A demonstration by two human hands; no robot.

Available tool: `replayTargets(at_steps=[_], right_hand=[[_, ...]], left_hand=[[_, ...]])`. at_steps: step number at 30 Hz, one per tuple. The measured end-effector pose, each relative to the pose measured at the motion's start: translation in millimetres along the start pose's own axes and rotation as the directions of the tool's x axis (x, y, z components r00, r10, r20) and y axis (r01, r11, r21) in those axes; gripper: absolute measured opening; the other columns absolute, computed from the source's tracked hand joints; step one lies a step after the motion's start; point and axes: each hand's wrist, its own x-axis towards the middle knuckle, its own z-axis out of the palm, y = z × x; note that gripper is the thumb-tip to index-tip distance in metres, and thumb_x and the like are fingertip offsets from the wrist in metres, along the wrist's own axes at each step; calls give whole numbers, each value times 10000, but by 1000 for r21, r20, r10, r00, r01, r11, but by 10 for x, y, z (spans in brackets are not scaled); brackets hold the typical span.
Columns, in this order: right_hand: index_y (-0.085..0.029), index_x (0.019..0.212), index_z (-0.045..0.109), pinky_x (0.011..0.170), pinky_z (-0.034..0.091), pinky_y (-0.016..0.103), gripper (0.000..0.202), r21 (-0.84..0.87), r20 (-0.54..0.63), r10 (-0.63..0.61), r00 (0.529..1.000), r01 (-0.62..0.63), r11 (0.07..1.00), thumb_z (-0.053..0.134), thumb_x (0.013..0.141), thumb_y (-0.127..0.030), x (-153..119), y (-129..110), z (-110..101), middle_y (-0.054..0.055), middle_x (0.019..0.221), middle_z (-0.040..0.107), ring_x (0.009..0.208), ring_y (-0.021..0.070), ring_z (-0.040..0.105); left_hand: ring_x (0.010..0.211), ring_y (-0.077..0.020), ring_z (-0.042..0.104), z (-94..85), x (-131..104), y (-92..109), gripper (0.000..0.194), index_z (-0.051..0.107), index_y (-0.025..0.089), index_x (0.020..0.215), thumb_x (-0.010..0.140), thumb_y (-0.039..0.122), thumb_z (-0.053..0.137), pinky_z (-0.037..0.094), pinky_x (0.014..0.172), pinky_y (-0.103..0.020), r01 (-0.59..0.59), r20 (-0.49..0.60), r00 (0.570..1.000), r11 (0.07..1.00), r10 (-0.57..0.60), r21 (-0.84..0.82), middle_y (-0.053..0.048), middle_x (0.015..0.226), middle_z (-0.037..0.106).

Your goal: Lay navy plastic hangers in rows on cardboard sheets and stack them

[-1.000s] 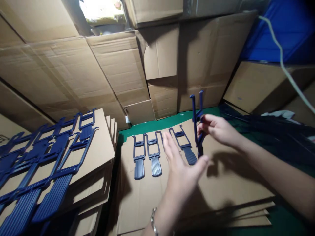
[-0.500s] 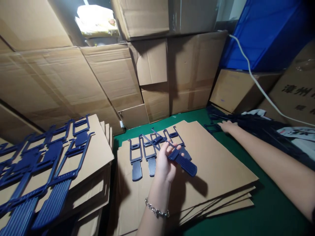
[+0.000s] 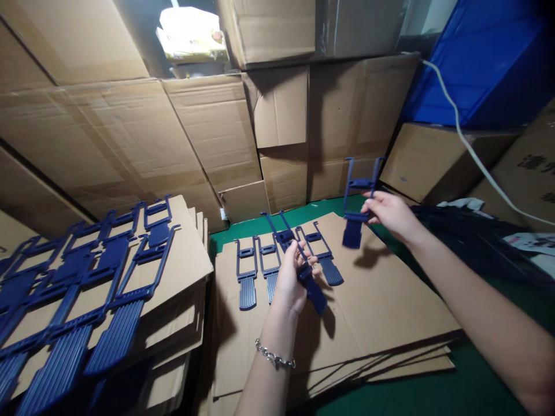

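My left hand is closed around a dark blue plastic frame with a ribbed paddle, tilted above the cardboard stack. My right hand pinches another blue plastic frame by its side and holds it upright in the air, paddle downward, over the far right of the cardboard. Several matching frames lie in a row on the top sheet, among them one at the left end and one at the right. My left hand partly hides the frames behind it.
On the left, a second cardboard stack carries many more blue frames. Cardboard boxes form a wall behind the green table. Dark plastic bags lie at right, below a white cable and a blue bin.
My right hand has come back from the dark pile at the right with a blue frame in it. The frame in my left hand has turned to a steeper angle.
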Motion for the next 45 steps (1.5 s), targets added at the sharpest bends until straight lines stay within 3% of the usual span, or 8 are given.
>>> replayTargets(at_steps=[6, 12, 18, 23, 27, 32, 43, 45], right_hand=[[-144, 999, 535, 467, 419, 201, 342, 388, 509, -58, 859, -170, 906, 545, 751, -380, -670, -620, 654, 35, 759, 563, 569, 101, 513], [-176, 969, 615, 698, 437, 289, 243, -21, 244, -197, 949, 209, 978, 515, 766, -265, -808, -792, 857, 50, 849, 584, 739, 149, 535], [-177, 922, 618, 694, 397, 293, 337, -275, 387, -279, 879, 398, 875, 383, 862, -410, -934, -866, 893, 88, 893, 524, 784, 167, 497], [-184, 996, 593, 738, 407, 254, 255, 47, 655, -346, 671, 421, 906, 401, 832, -221, -810, -777, 702, 27, 934, 574, 823, 137, 508], [-136, 1066, 534, 780, 431, 250, 365, 156, 829, -298, 473, 315, 936, 419, 721, -97, -802, -754, 638, 52, 1002, 554, 901, 147, 513], [-138, 1021, 521, 793, 440, 294, 302, 109, 697, -284, 659, 294, 949, 440, 730, -123, -746, -650, 700, 64, 1003, 565, 901, 168, 530], [-142, 945, 510, 623, 454, 236, 221, 257, 688, -133, 713, -68, 964, 518, 762, -265, -615, -620, 555, 51, 890, 590, 760, 135, 566], [-135, 974, 514, 556, 434, 214, 271, 202, 585, -16, 811, -126, 971, 533, 750, -286, -473, -474, 506, 61, 866, 598, 692, 128, 569]], left_hand=[[697, -176, 598, 42, -96, 50, 444, 561, 123, 935, 795, 530, 450, 493, 584, -291, 161, 246, 961, 978, -125, -130, -77, 855, 601], [613, -130, 581, 62, -136, 122, 333, 583, 121, 880, 856, 401, 404, 503, 663, -294, 176, 312, 945, 961, -103, -214, -29, 692, 592], [771, -122, 597, 88, -72, 77, 367, 586, 119, 782, 829, 460, 460, 466, 755, -200, 38, 143, 990, 971, -3, -238, -45, 753, 609], [871, -208, 596, 94, -65, -41, 449, 579, 124, 885, 744, 548, 530, 469, 773, -283, -23, 89, 996, 999, 20, 32, -91, 821, 619], [862, -197, 594, 9, 33, -154, 505, 498, 170, 988, 610, 423, 719, 467, 728, -263, -261, -105, 950, 934, 293, 243, -62, 883, 606], [815, -179, 599, -75, 145, -125, 474, 418, 202, 963, 659, 470, 663, 474, 664, -255, -281, -96, 942, 913, 322, 296, -41, 881, 586], [628, -177, 598, -77, 59, 99, 201, 490, 207, 948, 837, 362, 426, 435, 491, -244, -237, 4, 961, 818, 275, 524, -56, 816, 603], [574, -182, 583, -155, 48, 206, 173, 492, 205, 892, 820, 356, 451, 426, 476, -256, -258, -9, 943, 746, 333, 614, -51, 754, 591]])
